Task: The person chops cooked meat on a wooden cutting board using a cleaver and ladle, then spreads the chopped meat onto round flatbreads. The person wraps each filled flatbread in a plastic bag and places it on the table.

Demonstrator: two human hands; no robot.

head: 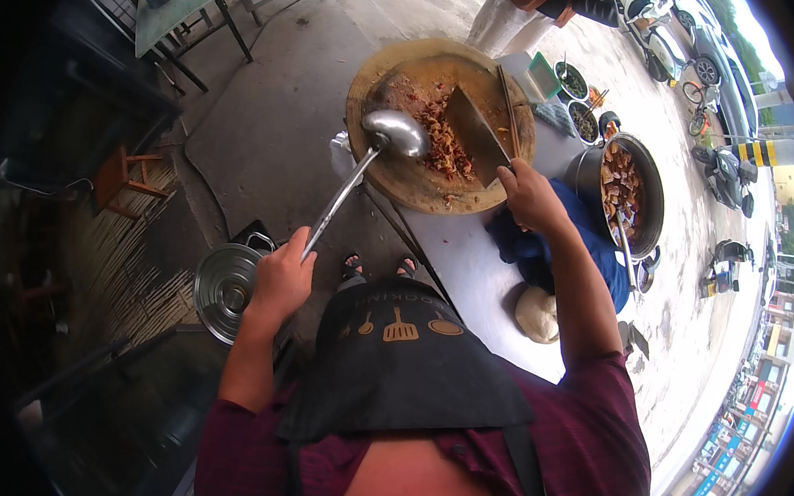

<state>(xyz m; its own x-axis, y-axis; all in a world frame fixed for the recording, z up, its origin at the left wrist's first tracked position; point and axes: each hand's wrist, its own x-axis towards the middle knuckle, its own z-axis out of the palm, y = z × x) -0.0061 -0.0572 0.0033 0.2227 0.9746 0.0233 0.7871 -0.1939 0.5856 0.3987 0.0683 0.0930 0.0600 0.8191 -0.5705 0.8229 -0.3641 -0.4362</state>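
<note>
A long metal handle is gripped in my left hand (281,279); its ladle (396,133) has the bowl over the left side of a round wooden chopping block (387,180). My right hand (533,198) is closed around the handle of a broad cleaver (476,141), most of that handle hidden by my fingers. The blade lies across the block, against the right side of a heap of chopped reddish food (446,146). Beyond the blade, a pair of wooden chopsticks (510,112) rests near the block's right edge.
Right of the block stands a large metal pot (586,174) of brown chunks, beside blue cloth (589,248) and a ball of dough (537,314). Bowls of greens (573,81) sit behind. A metal lid (226,293) is low at left. A person's legs (506,25) show beyond the block.
</note>
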